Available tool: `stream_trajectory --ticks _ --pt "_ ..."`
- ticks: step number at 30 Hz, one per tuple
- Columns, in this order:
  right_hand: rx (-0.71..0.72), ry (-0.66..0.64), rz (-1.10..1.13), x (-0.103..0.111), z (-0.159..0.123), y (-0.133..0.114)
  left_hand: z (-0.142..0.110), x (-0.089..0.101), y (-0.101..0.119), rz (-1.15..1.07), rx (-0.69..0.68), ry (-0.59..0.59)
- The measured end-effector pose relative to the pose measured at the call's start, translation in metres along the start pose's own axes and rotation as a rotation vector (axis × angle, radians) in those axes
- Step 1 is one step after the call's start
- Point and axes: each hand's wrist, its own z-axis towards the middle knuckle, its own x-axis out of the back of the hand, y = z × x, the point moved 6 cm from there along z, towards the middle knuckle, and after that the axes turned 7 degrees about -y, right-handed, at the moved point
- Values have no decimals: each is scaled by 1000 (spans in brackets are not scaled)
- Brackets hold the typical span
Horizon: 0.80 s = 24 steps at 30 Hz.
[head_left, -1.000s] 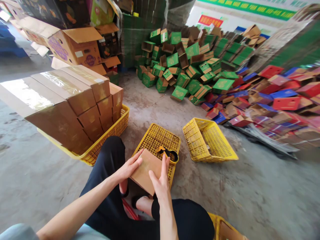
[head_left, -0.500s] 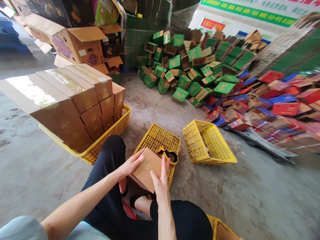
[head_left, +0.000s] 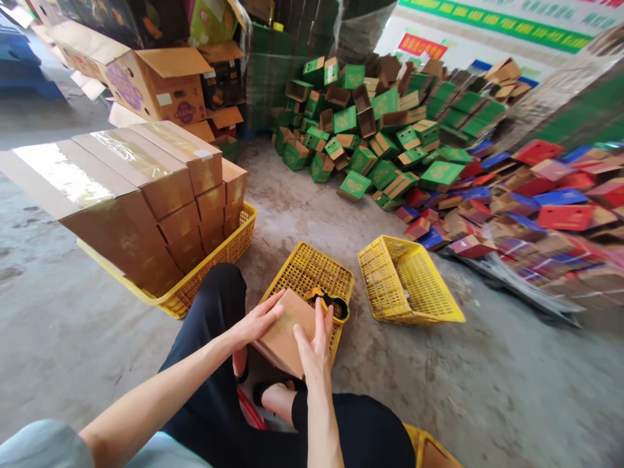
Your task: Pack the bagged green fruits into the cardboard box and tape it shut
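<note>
Between my two hands is a small brown cardboard box (head_left: 287, 331), held just above my lap. My left hand (head_left: 258, 323) grips its left side, with the fingers along the top edge. On the opposite side, my right hand (head_left: 314, 341) presses its thumb on the upper face and its fingers along the far right edge. Beyond the box lies an upturned yellow plastic crate (head_left: 312, 260). An orange and black tape dispenser (head_left: 331, 302) rests on that crate, partly behind my right fingers. The underside of the box is hidden.
At the left, brown boxes (head_left: 141, 188) are stacked in a yellow crate (head_left: 244, 224). Another yellow crate (head_left: 414, 279) sits tilted at the right. Piles of green boxes (head_left: 361, 143) and red and blue boxes (head_left: 560, 208) lie farther back. A crate corner (head_left: 419, 448) shows by my right knee.
The view has shifted very slightly, so the surroundings sit a little farther right. Both hands keep the same hold on the box.
</note>
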Motion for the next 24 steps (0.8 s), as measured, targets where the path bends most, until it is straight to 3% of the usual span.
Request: stream_trajectory --ticks 15,24 --pt "41 -16 -119 2 26 -8 -1 -1 2 104 -12 -12" --pt "112 -148 -163 16 33 -8 1 -1 -5 21 5 -23"
